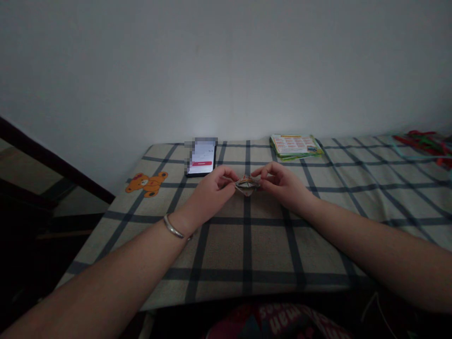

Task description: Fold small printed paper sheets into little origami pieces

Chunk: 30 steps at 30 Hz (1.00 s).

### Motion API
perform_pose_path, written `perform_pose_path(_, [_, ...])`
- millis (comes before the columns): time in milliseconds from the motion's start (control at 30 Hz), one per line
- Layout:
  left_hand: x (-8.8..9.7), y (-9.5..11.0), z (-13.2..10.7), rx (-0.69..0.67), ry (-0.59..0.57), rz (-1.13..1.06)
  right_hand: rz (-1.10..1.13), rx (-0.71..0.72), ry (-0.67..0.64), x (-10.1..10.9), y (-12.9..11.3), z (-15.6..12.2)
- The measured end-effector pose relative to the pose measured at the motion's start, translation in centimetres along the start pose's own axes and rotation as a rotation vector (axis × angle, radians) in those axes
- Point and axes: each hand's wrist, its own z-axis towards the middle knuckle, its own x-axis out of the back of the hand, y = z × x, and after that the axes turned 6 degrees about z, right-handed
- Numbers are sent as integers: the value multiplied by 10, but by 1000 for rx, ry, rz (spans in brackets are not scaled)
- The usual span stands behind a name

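A small folded piece of printed paper [247, 185] is held between both hands just above a checked cloth [247, 245] that covers the surface. My left hand [212, 190] pinches its left end with curled fingers; a silver bangle sits on that wrist. My right hand [280, 183] pinches its right end, fingers bent inward. Both forearms stretch across the cloth from the near edge.
A lit phone [202, 158] lies at the back left of the cloth. A stack of printed sheets [294, 146] lies at the back right. Red and green items [427, 141] sit far right. A teddy bear print [146, 182] marks the cloth's left. A wall stands behind.
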Motion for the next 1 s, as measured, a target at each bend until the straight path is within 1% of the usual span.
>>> perform_pose_path(200, [1, -2, 2, 43, -4, -56, 41, -13, 0, 1, -1, 1])
perform_pose_path(300, [1, -3, 2, 61, -14, -56, -21, 21, -17, 2, -1, 1])
perform_pose_path(600, [-1, 0, -2, 20, -49, 12, -440, 185, 14, 1, -9, -2])
perform_pose_path(700, [-2, 3, -3, 4, -39, 32, -612, 248, -23, -1, -13, -5])
perform_pose_path(833, [-5, 6, -6, 6, -24, 87, -837, 258, -75, -5, -20, -10])
perform_pose_path(1000, [-7, 4, -8, -2, -20, 156, -987, 319, -99, -6, -21, -13])
